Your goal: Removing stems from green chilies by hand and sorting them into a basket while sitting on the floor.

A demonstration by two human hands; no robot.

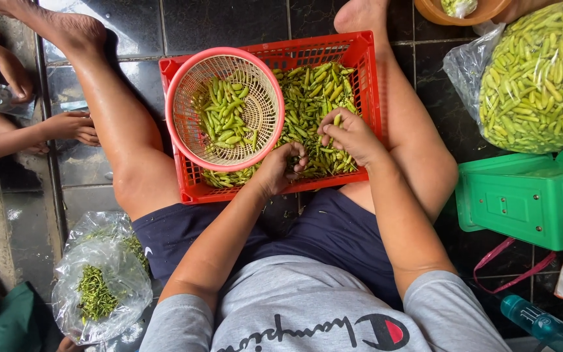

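Grey printed shirt nearest. Left hand closed on green chillies in the red slatted plastic crate; right hand pinches one pod. De-stemming step; cleaned pod probably goes to the pink woven round basket.

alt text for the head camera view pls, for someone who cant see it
Seated on a dark tiled floor, a person's left hand and right hand pick at small green chillies in a red plastic crate between their legs. A pink round plastic basket sits in it.
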